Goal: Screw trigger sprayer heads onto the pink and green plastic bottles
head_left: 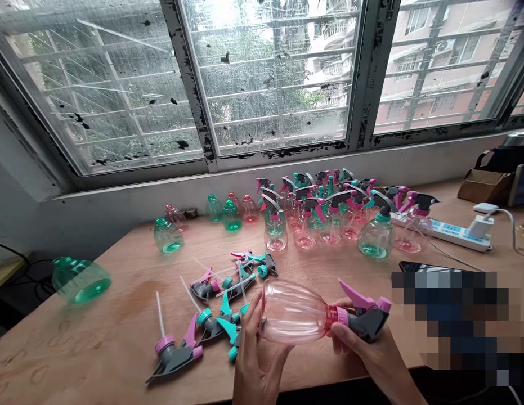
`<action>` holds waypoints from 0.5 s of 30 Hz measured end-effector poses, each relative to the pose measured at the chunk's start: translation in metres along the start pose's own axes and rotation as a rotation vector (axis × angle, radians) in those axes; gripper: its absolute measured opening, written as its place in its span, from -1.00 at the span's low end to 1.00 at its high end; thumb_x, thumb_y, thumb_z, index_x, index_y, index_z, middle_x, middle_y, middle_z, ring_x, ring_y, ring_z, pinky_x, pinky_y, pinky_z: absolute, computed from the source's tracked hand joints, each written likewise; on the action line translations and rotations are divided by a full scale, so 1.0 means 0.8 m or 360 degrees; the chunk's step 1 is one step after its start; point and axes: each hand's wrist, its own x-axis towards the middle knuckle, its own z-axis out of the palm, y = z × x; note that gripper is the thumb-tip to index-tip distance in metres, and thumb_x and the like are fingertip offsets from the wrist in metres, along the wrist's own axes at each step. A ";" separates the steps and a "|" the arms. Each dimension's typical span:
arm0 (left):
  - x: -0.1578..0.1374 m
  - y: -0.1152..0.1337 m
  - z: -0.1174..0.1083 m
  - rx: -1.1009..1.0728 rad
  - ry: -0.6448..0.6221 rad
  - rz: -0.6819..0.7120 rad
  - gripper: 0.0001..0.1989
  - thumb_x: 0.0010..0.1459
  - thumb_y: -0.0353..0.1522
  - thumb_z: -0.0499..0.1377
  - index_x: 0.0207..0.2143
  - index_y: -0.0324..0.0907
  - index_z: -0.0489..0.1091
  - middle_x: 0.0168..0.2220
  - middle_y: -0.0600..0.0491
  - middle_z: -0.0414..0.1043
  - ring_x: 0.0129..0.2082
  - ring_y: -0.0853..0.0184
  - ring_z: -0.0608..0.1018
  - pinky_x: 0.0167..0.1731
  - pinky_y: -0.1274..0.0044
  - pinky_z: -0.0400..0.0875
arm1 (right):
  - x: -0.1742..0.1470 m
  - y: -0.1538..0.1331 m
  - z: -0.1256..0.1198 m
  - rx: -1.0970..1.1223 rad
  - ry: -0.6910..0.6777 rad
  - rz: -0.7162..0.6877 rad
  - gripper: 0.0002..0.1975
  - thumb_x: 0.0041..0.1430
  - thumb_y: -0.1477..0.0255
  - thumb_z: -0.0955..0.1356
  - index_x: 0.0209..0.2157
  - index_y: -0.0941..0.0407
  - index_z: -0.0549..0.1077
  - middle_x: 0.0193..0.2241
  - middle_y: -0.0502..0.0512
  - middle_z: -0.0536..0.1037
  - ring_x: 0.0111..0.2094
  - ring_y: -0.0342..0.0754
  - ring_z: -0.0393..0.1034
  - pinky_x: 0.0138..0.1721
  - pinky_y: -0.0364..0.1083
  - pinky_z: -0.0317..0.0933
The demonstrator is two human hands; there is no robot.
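Lying sideways above the table's front edge is a clear pink spray bottle, held between both hands. My left hand grips its base end, fingers behind and thumb below. At the neck, my right hand has thumb and fingers closed around the pink collar of the grey and pink trigger head. The head sits on the bottle's neck; how tight it is I cannot tell. Just left of my left hand lie several loose trigger heads with straws, including a pink and grey one and a teal and grey one.
Several bottles with trigger heads stand grouped at the back. Headless green and pink bottles stand back left; a green bottle is near the left edge. A power strip and blurred-out phone lie right.
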 end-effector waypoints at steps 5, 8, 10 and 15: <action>-0.004 -0.004 0.000 0.0028 0.0005 0.0010 -0.21 0.16 0.04 0.32 0.34 -0.01 0.21 0.36 -0.16 0.27 0.37 -0.06 0.31 0.36 0.12 0.17 | 0.000 0.003 -0.002 -0.0023 0.0016 0.0008 -0.61 0.08 0.12 0.58 -0.18 0.07 0.55 -0.65 -0.05 0.57 -0.64 -0.09 0.41 -0.58 -0.16 0.28; -0.003 -0.003 0.000 -0.0053 0.0018 -0.0070 -0.34 0.25 0.02 0.25 0.29 -0.05 0.28 0.36 -0.18 0.29 0.36 -0.05 0.34 0.35 0.14 0.20 | -0.001 0.004 -0.001 -0.0012 0.0020 0.0012 -0.59 0.06 0.13 0.60 -0.17 0.07 0.55 -0.66 -0.06 0.57 -0.64 -0.10 0.41 -0.57 -0.16 0.29; -0.001 0.001 0.000 -0.0043 0.0048 -0.0066 -0.45 0.31 -0.07 0.23 0.28 -0.03 0.31 0.35 -0.14 0.30 0.36 -0.01 0.34 0.34 0.18 0.23 | -0.001 0.003 -0.001 0.0006 0.0023 0.0009 -0.60 0.07 0.13 0.59 -0.17 0.06 0.54 -0.63 -0.05 0.58 -0.63 -0.10 0.42 -0.58 -0.17 0.28; 0.002 0.003 0.001 0.0082 0.0155 0.0108 -0.56 0.35 -0.17 0.23 0.23 0.03 0.36 0.29 -0.08 0.37 0.30 0.08 0.42 0.28 0.26 0.32 | 0.000 0.000 -0.001 -0.0008 0.0063 0.0015 -0.63 0.10 0.11 0.57 -0.22 0.08 0.57 -0.61 -0.02 0.60 -0.64 -0.08 0.42 -0.59 -0.13 0.30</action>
